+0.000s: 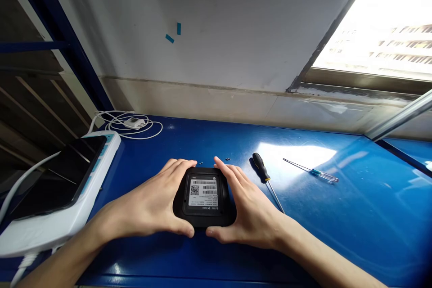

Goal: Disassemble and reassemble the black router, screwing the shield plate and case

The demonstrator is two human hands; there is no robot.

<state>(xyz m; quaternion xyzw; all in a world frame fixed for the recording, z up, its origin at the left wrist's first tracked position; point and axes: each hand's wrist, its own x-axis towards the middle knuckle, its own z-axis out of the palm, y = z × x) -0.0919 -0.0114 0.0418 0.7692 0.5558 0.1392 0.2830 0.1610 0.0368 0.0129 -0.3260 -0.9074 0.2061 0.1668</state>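
Note:
A flat black box-shaped device (204,220) with rounded corners lies between my hands, its labelled side up. The white label (203,192) carries a QR code and several barcodes. My left hand (162,202) wraps its left side, fingers at the far edge and thumb at the near edge. From the right, my right hand (241,202) grips it the same way. Just beyond the fingertips lie tiny screws (227,159), with another small screw (200,163) further left. Whether the device touches the table is hard to see.
Right of my hands is a black-handled screwdriver (261,168), and farther right a thin screwdriver with a clear handle (324,175). A dark phone (64,175) rests on a white power strip (74,211) at left. Behind it lies a coiled white cable with a charger (134,123). A wall (216,45) bounds the blue table (189,137).

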